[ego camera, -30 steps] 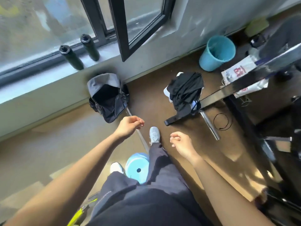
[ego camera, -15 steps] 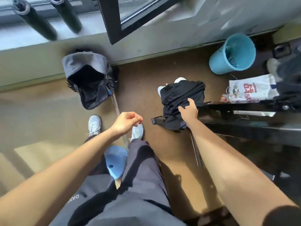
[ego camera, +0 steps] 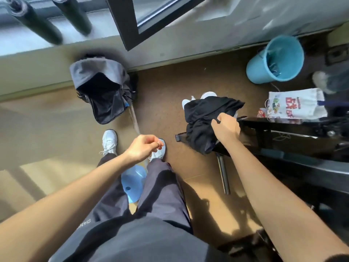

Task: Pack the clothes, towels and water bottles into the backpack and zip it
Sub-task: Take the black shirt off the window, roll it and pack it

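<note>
A grey and black backpack (ego camera: 102, 91) stands open on the floor against the wall under the window. Two dark water bottles (ego camera: 35, 25) stand on the window sill above it. A pile of black clothes (ego camera: 204, 118) with something white under it lies on the foot of a black table frame. My right hand (ego camera: 225, 127) grips the black cloth at the pile's right side. My left hand (ego camera: 143, 147) hovers over my feet with its fingers loosely curled and holds nothing.
A blue bucket (ego camera: 277, 59) lies tipped near the wall at the right. A white printed bag (ego camera: 296, 104) sits beside the black table frame (ego camera: 283, 127). A blue stool (ego camera: 132, 183) stands between my legs. An open window sash (ego camera: 132, 21) juts out above the floor.
My right hand has reached forward from near my feet to the clothes pile and closed its fingers on the black cloth. My view has tilted down and moved closer. The left hand stays put.
</note>
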{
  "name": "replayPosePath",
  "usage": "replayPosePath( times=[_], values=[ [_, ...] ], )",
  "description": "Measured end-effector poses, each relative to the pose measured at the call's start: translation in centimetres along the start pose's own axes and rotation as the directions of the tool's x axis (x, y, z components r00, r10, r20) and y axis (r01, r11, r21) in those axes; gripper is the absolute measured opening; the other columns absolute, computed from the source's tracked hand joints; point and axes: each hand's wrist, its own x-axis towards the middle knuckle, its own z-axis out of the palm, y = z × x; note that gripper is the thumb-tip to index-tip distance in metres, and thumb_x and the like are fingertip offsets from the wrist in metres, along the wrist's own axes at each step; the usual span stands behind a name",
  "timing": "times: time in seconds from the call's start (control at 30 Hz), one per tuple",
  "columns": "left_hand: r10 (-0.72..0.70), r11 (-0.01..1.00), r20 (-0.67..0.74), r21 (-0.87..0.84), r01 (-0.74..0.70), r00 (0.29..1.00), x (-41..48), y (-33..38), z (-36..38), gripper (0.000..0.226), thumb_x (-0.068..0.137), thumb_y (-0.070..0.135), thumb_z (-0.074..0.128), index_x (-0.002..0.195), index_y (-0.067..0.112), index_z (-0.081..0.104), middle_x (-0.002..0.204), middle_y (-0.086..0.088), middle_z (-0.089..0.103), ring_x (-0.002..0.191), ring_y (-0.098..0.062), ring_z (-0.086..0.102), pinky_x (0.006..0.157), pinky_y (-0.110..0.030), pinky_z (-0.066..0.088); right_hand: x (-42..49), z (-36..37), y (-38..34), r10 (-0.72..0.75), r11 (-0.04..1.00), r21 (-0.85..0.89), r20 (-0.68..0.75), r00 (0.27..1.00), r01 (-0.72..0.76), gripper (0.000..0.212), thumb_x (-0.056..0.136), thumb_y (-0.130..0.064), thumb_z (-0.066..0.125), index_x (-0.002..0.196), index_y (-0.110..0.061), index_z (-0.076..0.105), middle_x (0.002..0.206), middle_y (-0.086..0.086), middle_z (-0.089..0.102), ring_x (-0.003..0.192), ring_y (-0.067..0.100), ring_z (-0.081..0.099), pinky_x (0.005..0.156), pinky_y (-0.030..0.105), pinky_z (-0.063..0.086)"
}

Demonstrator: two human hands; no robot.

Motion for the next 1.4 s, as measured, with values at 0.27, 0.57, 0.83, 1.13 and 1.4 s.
replayPosePath(
  times=[0.27,0.57,0.83,1.13,1.4],
  values=[
    [0.367,0.913,0.038,0.175,-0.368,0.929,-2.0,7.3,1.9,0.071,0.09,0.03,0.078,0.151,0.028,0.041,0.141,0.004,0.046,0.115,-0.012,0.055,0.095,-0.023,0.048,-9.1,-8.1,-4.5,-0.335,0.897,0.278,-0.08,0.939,0.344,0.027,0.095,-0.028,0.063,0.072,-0.017,0.053,0.085,-0.002,0.052,0.09,0.018,0.046,0.079,0.033,0.038],
    [0.526,0.85,-0.102,0.109,-0.516,0.845,-6.5,10.3,-5.2,0.018,0.081,0.017,0.08,0.086,0.013,0.064,0.08,0.0,0.068,0.077,-0.005,0.058,0.071,-0.034,0.05,-13.3,-9.1,-11.5,-0.469,0.65,0.676,-0.002,0.883,0.347,0.03,0.099,-0.028,0.064,0.083,-0.005,0.053,0.074,0.012,0.055,0.065,0.006,0.045,0.06,0.023,0.037],
    [0.554,0.828,-0.316,0.119,-0.547,0.77,-11.7,12.0,-11.8,0.025,0.093,0.005,0.073,0.085,0.008,0.049,0.073,0.004,0.053,0.066,0.001,0.046,0.061,-0.017,0.039,-12.1,-8.6,-18.0,-0.613,0.556,0.75,0.079,0.786,0.358,0.022,0.092,-0.038,0.07,0.084,-0.02,0.062,0.059,-0.016,0.052,0.055,0.0,0.044,0.057,0.016,0.038],
    [0.599,0.792,-0.455,0.216,-0.571,0.659,-14.7,12.3,-18.2,0.02,0.106,0.018,0.056,0.105,0.02,0.076,0.094,0.019,0.073,0.088,0.005,0.063,0.083,-0.016,0.045,-12.6,-6.8,-22.9,-0.651,0.624,0.63,0.092,0.753,0.462,0.024,0.093,-0.028,0.07,0.075,-0.016,0.059,0.074,-0.004,0.056,0.068,0.008,0.052,0.067,0.027,0.042],
    [0.526,0.809,-0.633,0.166,-0.564,0.568,-15.3,9.8,-22.4,0.021,0.105,0.021,0.058,0.095,0.03,0.074,0.09,0.014,0.077,0.088,-0.008,0.069,0.089,-0.032,0.054,-12.9,-8.4,-25.9,-0.629,0.548,0.718,0.015,0.777,0.43,0.031,0.1,-0.021,0.062,0.078,-0.002,0.052,0.064,0.0,0.041,0.059,0.006,0.033,0.056,0.023,0.029]
  ],
)
